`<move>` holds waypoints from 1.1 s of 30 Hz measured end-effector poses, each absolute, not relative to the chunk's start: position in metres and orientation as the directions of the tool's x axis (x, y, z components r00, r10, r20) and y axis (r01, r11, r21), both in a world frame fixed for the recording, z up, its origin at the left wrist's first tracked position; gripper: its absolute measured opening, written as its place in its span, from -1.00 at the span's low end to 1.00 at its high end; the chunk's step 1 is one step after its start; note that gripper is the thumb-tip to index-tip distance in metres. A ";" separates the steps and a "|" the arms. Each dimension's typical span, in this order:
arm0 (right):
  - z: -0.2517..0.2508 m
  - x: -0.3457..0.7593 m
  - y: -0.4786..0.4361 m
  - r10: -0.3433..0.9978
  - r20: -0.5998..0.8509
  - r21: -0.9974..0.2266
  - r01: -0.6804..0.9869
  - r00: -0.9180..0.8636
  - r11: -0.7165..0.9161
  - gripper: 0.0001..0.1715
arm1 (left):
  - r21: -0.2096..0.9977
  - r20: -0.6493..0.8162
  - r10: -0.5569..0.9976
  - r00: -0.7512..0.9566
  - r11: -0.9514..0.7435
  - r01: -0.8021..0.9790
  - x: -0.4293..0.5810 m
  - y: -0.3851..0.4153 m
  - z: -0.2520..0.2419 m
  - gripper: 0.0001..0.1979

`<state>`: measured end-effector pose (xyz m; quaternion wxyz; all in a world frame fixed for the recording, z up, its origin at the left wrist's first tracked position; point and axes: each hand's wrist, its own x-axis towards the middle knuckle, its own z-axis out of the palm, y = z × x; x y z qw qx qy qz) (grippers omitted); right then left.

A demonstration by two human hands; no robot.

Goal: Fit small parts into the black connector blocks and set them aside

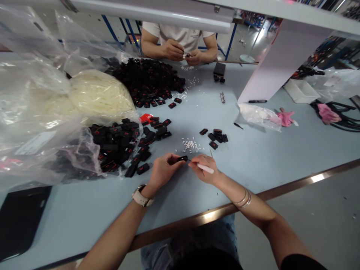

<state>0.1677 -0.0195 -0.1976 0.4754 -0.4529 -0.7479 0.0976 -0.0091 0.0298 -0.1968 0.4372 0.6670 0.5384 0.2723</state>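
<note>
Between its fingertips my left hand point(164, 169) pinches a small black block point(182, 158) above the table. My right hand point(204, 168) is closed around a white-handled tool point(206, 168), whose thin dark tip reaches the block's right end. Just beyond both hands lies a little pile of small white pieces point(190, 144). Several black blocks with red marks point(218, 135) sit to the right of that pile. More black blocks point(115, 140) spill from a clear plastic bag on the left.
Across the table point(267, 150) a person's hands point(182, 51) hold small parts near a large heap of black blocks point(152, 77). Bulky plastic bags point(101, 93) fill the left. A white upright panel point(281, 56), a pen point(257, 101) and tweezers point(222, 97) are at the right.
</note>
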 end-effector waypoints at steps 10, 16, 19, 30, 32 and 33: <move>-0.196 0.166 -0.023 0.895 0.445 -0.784 0.487 0.009 0.385 -0.72 | 0.867 -0.039 0.950 0.309 -0.121 0.484 -0.010 0.028 -0.196 -0.78; -0.195 0.166 -0.021 0.845 0.532 -0.702 0.532 -0.049 0.473 -0.68 | 0.870 -0.025 0.952 0.304 -0.129 0.475 -0.010 0.029 -0.196 -0.78; -0.195 0.166 -0.020 0.790 0.604 -0.612 0.575 -0.103 0.543 -0.66 | 0.870 -0.035 0.957 0.289 -0.113 0.480 -0.010 0.029 -0.197 -0.78; -0.204 0.164 -0.017 0.683 0.656 -0.414 0.604 -0.321 0.681 -0.86 | 0.918 -0.176 0.959 0.221 0.079 0.388 -0.007 0.031 -0.194 -0.68; -0.205 0.164 -0.016 0.682 0.649 -0.397 0.614 -0.337 0.682 -0.86 | 0.919 -0.203 0.953 0.224 0.106 0.380 -0.007 0.032 -0.192 -0.66; -0.206 0.164 -0.015 0.676 0.652 -0.383 0.620 -0.343 0.684 -0.86 | 0.919 -0.220 0.948 0.229 0.122 0.375 -0.007 0.033 -0.191 -0.65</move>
